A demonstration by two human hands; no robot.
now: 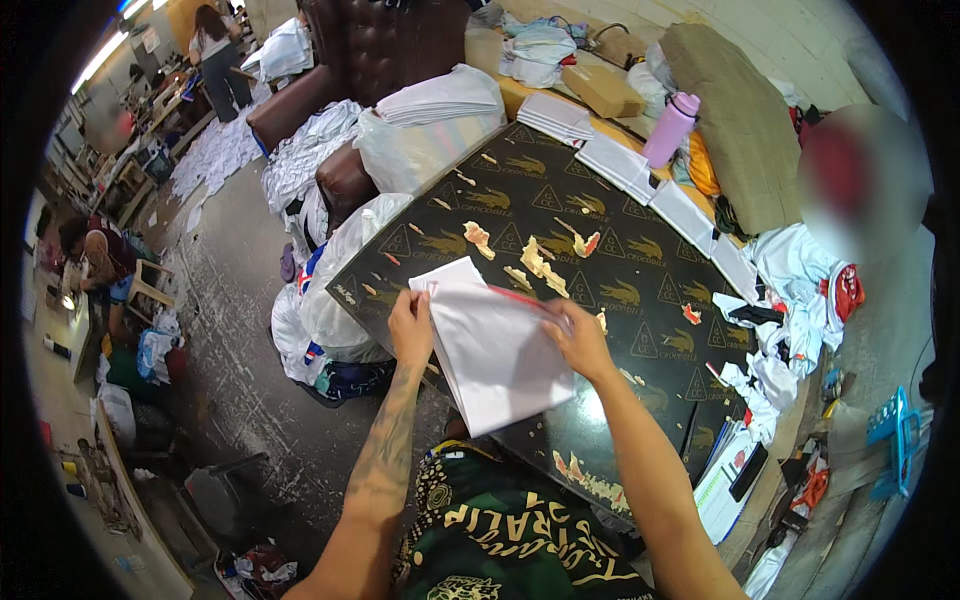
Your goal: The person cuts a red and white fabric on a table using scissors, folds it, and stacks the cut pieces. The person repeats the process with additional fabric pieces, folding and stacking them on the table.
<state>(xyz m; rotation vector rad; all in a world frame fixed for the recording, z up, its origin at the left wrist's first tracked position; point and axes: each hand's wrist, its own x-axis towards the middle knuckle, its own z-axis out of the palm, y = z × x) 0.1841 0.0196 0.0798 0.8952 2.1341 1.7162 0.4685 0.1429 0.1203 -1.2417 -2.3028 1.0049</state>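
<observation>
Between my two hands, a folded white cloth with a thin red line along its far edge slants over the near-left edge of the black patterned table. My left hand pinches its left edge near the far corner. At the far right corner, my right hand is closed on the same cloth, its fingers slightly blurred. Another white layer shows just beyond the cloth. Torn cream and red scraps lie on the tabletop farther off.
White folded stacks line the table's far right side, beside a pink bottle. Crumpled white cloth and a dark phone are at the right. White bags and a brown armchair stand left and beyond. Other people work at far left.
</observation>
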